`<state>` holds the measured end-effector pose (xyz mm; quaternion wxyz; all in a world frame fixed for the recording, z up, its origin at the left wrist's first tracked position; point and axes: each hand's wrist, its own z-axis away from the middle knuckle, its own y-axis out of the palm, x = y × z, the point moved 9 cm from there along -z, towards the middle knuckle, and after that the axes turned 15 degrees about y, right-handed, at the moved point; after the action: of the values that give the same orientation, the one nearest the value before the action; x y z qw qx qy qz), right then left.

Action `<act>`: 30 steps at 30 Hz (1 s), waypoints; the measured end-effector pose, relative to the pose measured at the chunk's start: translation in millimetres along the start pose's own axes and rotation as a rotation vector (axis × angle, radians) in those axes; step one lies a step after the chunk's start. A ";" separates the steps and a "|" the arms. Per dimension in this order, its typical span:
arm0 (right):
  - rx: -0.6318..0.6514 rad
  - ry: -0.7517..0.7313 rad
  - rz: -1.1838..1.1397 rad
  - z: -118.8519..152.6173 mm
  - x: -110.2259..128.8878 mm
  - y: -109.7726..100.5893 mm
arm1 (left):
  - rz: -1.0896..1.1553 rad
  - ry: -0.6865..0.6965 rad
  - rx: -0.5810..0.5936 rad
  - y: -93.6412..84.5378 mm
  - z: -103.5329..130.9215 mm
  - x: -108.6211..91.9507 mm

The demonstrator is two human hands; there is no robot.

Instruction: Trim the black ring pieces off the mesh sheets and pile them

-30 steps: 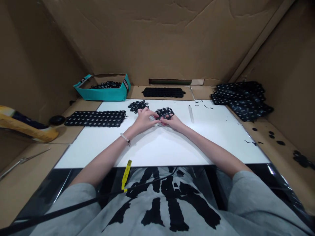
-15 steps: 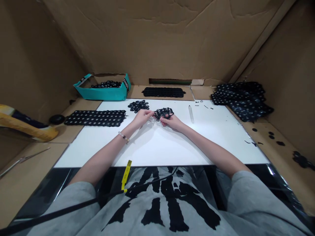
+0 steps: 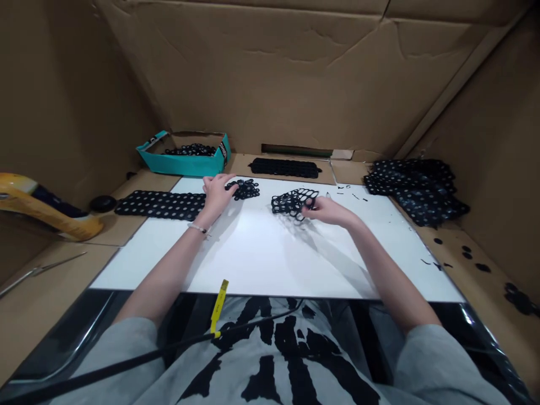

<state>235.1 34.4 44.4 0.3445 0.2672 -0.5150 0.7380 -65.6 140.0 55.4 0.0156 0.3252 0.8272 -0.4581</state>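
Observation:
A black mesh sheet (image 3: 291,203) full of round holes is held at its right end by my right hand (image 3: 323,210), whose fingers are pinched on it. The sheet hangs just above the white board. My left hand (image 3: 217,196) is at the left edge of a small pile of black rings (image 3: 244,189), fingers apart. Whether it touches a ring is unclear. Beneath and beside that hand lies a flat black sheet with rows of pale dots (image 3: 162,205).
A teal box (image 3: 185,164) of black rings stands back left. A black strip (image 3: 284,167) lies at the back. Dotted black sheets (image 3: 415,191) are heaped at right. Tweezers (image 3: 42,269) and a yellow bottle (image 3: 46,208) are at left. Black scraps lie on the right side.
My left hand has left the mesh and moved left to the ring pile. My right hand has shifted right with the mesh, which is now spread more open. The view has tilted slightly.

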 end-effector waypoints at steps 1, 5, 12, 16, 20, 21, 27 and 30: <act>-0.024 -0.014 -0.067 8.2 2.5 -17.0 | 0.013 0.027 -0.012 -5.6 -0.1 -7.4; 0.000 -0.056 -0.601 20.0 17.7 -69.6 | 0.091 0.226 0.055 -7.0 9.6 -43.5; 0.008 -0.223 -0.932 -50.7 101.5 -105.6 | 0.127 0.451 0.221 27.8 43.9 -69.2; 0.078 -0.316 -0.979 -118.9 164.4 -101.3 | 0.118 0.451 0.226 25.0 47.8 -67.1; 0.121 -0.316 -1.074 -178.5 191.6 -96.9 | 0.115 0.412 0.229 18.2 47.8 -66.5; 0.112 -0.290 -1.082 -189.3 187.3 -95.3 | 0.116 0.411 0.235 18.0 48.3 -67.1; 0.017 0.139 -0.803 -220.0 77.2 -68.0 | 0.104 0.403 0.294 24.6 52.7 -68.6; -0.151 0.263 -0.510 -219.3 22.2 -73.9 | 0.115 0.406 0.318 28.1 54.5 -70.3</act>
<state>270.6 263.8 31.9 0.6015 0.2634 -0.4357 0.6156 -9.5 71.7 25.6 -0.1762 0.4551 0.7111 -0.5061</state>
